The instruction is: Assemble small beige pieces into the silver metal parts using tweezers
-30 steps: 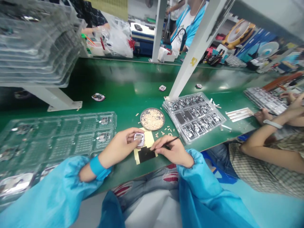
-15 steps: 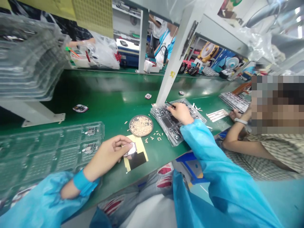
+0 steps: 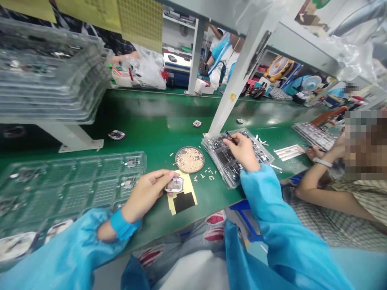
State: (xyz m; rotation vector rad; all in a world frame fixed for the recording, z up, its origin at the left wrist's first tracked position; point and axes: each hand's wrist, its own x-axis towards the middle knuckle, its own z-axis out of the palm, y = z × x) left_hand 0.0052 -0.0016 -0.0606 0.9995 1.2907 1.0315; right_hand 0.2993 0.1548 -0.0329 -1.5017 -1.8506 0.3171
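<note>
My left hand (image 3: 152, 187) is closed on a small white-rimmed device housing (image 3: 174, 185), held over a yellow sheet with a black patch (image 3: 184, 202). Dark tweezers (image 3: 230, 137) are pinched in my right hand (image 3: 242, 151), above the stacked clear trays of electronic parts (image 3: 225, 158). Whether the tips touch a part, I cannot tell. Between the hands sits a round dish (image 3: 190, 160) full of tiny tan and dark pieces. Several loose tan pieces (image 3: 211, 178) lie beside it.
A clear compartment tray (image 3: 81, 181) lies on the left, below a tall tray stack (image 3: 54, 76). A white post (image 3: 232, 96) rises behind the right trays. Small housings (image 3: 116, 134) lie along the green bench (image 3: 157, 121). A co-worker's arm (image 3: 320, 177) is at far right.
The whole view has shifted, with the bench things now farther right. My left hand has turned the housing so its inner face shows. The right hand still holds the tweezers over the trays.
</note>
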